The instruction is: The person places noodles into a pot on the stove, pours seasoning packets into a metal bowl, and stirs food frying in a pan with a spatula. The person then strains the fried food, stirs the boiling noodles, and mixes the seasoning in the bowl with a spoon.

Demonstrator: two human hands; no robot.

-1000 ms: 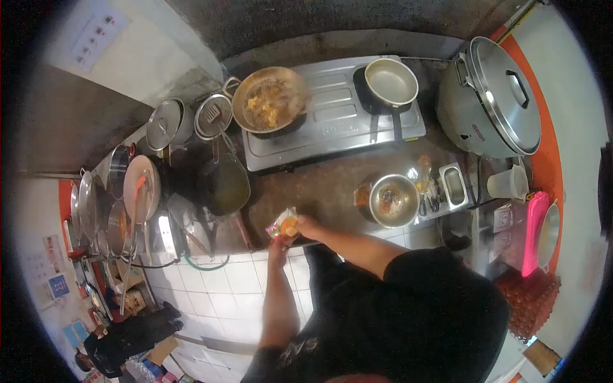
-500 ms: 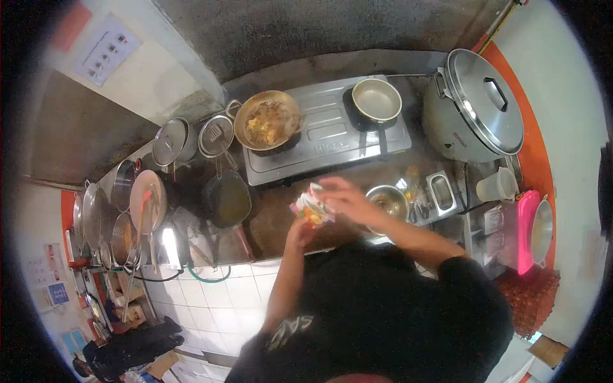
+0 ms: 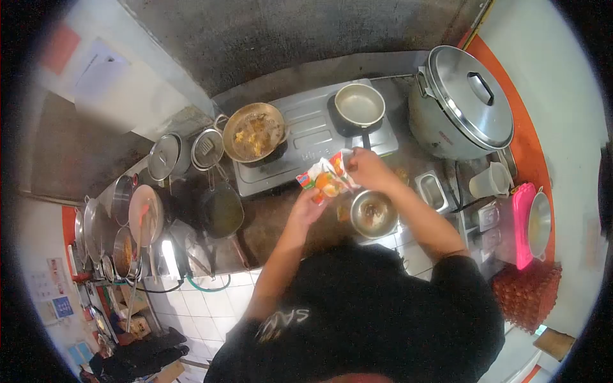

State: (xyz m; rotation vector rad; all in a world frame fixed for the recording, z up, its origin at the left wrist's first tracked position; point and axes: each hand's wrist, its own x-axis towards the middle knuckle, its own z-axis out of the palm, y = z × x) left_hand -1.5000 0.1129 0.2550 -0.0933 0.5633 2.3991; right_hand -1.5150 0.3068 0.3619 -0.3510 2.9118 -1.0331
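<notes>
Both of my hands hold a colourful food packet (image 3: 327, 180) in front of the stove. My left hand (image 3: 309, 205) grips its lower left end, and my right hand (image 3: 365, 167) grips its upper right side. The packet is white, red and orange. Just right of it, below my right forearm, sits a metal bowl (image 3: 373, 215) with brownish contents. Behind the packet, a wok (image 3: 255, 132) with browned food in bubbling liquid stands on the stove's left side. Whatever is inside the packet cannot be seen.
The silver stove (image 3: 307, 132) also bears a small pan (image 3: 359, 105). A large lidded pot (image 3: 461, 102) stands at the right, near a metal tray (image 3: 432, 191) and a plastic jug (image 3: 489, 182). Pans and strainers crowd the left. A dark-clothed person (image 3: 143, 354) is at the lower left.
Both hands have risen towards the stove with the packet, which now looks spread wider between them. My right hand, loose-fingered half a second ago, has closed on its upper side.
</notes>
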